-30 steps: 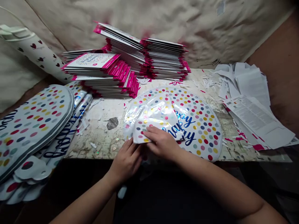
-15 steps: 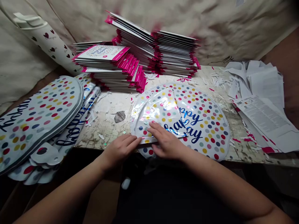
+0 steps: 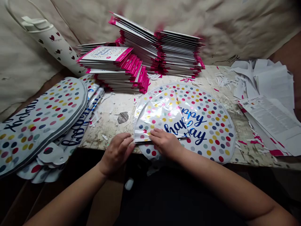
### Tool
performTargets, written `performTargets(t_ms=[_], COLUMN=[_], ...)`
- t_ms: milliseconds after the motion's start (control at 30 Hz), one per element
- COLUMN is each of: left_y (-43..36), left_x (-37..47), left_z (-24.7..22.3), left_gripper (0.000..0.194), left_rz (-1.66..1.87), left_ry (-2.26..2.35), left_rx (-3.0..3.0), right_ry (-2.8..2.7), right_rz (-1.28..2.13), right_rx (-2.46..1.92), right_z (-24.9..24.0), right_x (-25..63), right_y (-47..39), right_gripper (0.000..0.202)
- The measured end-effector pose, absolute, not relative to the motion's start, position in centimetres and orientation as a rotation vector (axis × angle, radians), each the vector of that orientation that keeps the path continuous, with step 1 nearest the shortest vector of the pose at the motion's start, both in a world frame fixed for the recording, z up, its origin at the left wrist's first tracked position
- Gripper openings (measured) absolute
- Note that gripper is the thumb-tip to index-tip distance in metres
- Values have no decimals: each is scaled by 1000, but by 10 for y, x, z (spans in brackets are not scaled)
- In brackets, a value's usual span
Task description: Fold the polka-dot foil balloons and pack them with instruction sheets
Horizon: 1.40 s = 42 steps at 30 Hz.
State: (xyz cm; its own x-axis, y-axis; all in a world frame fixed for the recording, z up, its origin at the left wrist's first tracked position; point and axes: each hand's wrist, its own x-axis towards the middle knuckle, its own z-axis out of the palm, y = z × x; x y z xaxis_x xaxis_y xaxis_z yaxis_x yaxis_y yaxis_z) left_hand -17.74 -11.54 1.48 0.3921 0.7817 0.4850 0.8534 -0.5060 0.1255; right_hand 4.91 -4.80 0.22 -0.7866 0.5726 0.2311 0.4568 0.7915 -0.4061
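White folded sheet (image 3: 155, 114) partly hides the lettered sheet (image 3: 213, 127) beneath.

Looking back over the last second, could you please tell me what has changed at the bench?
The left hand has drawn leftward, away from the right hand, to the left corner of the folded dotted sheet; whether it touches is unclear. The right hand still rests on that sheet. The packet stacks, bottle and paper pile stayed in place.

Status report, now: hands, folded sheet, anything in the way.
Right hand laid on folded dotted sheet. Left hand at its left corner, contact unclear. Folded dotted sheet lies on larger dotted sheet. Card stacks behind, seemingly not in the way.
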Motion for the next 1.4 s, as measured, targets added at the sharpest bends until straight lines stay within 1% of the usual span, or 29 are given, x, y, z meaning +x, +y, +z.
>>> performTargets(t_ms=[67, 100, 167, 200, 267, 333, 433, 500, 533, 600, 700, 867, 900, 967, 1067, 1100, 1167, 1233, 1300, 1333, 1367, 1400], left_y=[-110, -108, -105, -104, -103, -97, -66, -31, -12, 20, 43, 33, 31, 29, 29, 29, 25, 16, -1, -13, -25, -37], left_x=[-179, -178, -172, -165, -145, -119, -76, -49, -36, -17, -2, 8, 9, 1, -43, -66, -114, -149, -156, -149, -135, -118], left_z=[20, 23, 34, 41, 57, 73, 79, 65, 54, 32, 10, 9, 9, 9, 8, 9, 14, 24, 36, 39, 41, 40], left_gripper=[31, 27, 18, 14, 9, 7, 15, 30, 37, 48, 51, 52, 53, 54, 57, 59, 54, 50, 48, 47, 48, 48], left_rz=[-644, -601, -618, -667, -744, -654, -445, -569, -541, -304, -67, -71, -65, -1, 155, 185, 168, 51, -235, -366, -429, -416], left_ry=[-1396, -1334, -1239, -1231, -1277, -1247, -1052, -1042, -1029, -920, -911, -979, -995, -996, -1013, -1073, -1279, -1599, -1855, -1887, -1803, -1632], left_rx=[-2464, -2503, -2619, -2671, -2793, -3102, -3542, -3421, -3349, -3306, -3252, -3185, -3182, -3208, -3255, -3237, -3097, -2865, -2573, -2467, -2492, -2636], right_ry=[-2626, -2606, -2570, -2560, -2542, -2512, -2507, -2529, -2536, -2512, -2433, -2502, -2489, -2382, -2063, -1955, -1791, -1727, -1739, -1760, -1781, -1804], right_rz=[511, 520, 479, 429, 302, 227, 284, 368, 402, 429, 427, 605, 664, 788, 980, 1067, 1239, 1323, 1310, 1295, 1278, 1260], right_rx=[-739, -729, -741, -762, -823, -867, -807, -718, -692, -722, -811, -685, -720, -941, -1404, -1527, -1712, -1873, -1979, -2007, -2028, -2044], right_z=[5, 7, 11, 13, 15, 15, 12, 8, 5, 1, -3, 3, 6, 13, 22, 24, 28, 30, 31, 32, 32, 33], right_x=[50, 52, 59, 66, 85, 110, 150, 171, 179, 193, 209, 225, 226, 223, 214, 209, 199, 190, 183, 182, 180, 180], right_y=[-47, -47, -46, -45, -43, -39, -30, -24, -23, -24, -37, -57, -55, -45, -22, -14, 0, 12, 21, 24, 27, 28], right_gripper=[30, 31, 43, 45, 39, 33, 30, 29, 30, 33, 35, 31, 28, 24, 34, 37, 37, 36, 34, 34, 34, 35])
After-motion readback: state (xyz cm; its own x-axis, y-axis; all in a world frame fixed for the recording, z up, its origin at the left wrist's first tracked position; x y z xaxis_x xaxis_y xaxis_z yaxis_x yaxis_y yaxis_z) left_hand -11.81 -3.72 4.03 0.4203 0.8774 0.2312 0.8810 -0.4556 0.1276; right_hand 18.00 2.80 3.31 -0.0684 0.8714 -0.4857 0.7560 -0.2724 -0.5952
